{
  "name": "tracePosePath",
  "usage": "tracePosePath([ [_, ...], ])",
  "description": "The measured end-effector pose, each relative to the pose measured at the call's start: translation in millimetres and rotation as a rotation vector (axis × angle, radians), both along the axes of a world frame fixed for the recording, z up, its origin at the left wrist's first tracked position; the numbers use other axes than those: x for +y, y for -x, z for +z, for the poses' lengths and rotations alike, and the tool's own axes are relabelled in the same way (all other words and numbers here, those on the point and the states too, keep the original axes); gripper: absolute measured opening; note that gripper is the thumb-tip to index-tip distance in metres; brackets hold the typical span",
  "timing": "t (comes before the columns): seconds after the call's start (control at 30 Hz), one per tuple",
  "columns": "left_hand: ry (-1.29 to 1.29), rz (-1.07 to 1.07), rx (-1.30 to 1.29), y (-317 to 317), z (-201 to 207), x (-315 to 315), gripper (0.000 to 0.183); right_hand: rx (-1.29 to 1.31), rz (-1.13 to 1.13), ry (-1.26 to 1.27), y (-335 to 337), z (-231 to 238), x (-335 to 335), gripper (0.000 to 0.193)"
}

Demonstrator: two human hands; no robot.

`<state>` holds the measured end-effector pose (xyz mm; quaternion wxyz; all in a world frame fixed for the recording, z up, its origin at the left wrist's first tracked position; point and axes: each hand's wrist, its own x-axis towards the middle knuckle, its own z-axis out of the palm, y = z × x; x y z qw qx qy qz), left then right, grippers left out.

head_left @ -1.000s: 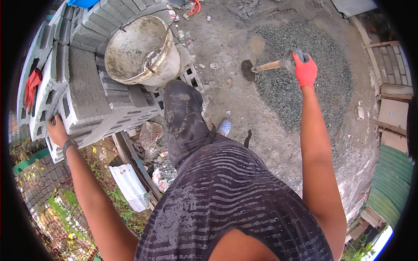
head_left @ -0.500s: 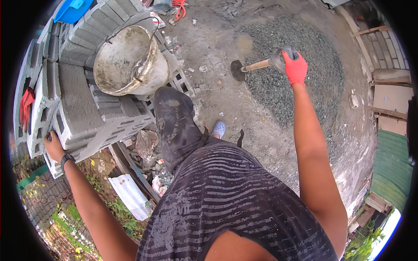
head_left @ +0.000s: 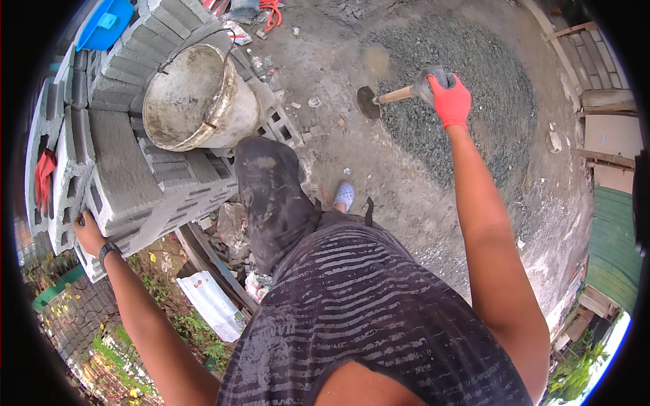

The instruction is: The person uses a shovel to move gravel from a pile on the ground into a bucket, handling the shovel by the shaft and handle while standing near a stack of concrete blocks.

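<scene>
My right hand [head_left: 452,100], in a red and grey glove, is closed round the grey grip of a shovel [head_left: 396,95]. Its wooden shaft runs down to a dark blade on the ground, at the left edge of a gravel pile [head_left: 460,81]. At the left, my bare left hand [head_left: 89,233] grips the edge of a hollow concrete block [head_left: 122,149] in a stack, with its fingers curled at one of the holes; part of them is hidden. A whitish, cement-stained bucket [head_left: 240,108] stands tilted on blocks ahead of my left leg.
A red glove [head_left: 45,177] lies on the blocks beyond my left hand. A blue basin [head_left: 106,26] sits on the far blocks, and an orange-red hose [head_left: 272,15] lies on the ground. Rubble and boards [head_left: 210,260] lie beside my left leg. Green corrugated sheeting [head_left: 613,237] stands at the right.
The view has shifted slightly. My right hand and the shovel's grip have moved a little to the left; both hands keep their holds.
</scene>
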<state>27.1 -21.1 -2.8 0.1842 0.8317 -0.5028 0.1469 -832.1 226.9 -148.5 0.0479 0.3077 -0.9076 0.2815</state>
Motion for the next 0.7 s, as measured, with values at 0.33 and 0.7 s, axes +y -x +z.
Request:
tracePosePath([
  [0.33, 0.028, 0.005, 0.007, 21, 5, 11, 0.056, 0.049, 0.001, -0.031, -33, -12, 23, 0.067],
  [0.7, 0.232, -0.078, -0.004, 27, 10, 25, 0.050, -0.052, 0.145, -0.147, -110, 7, 40, 0.048],
])
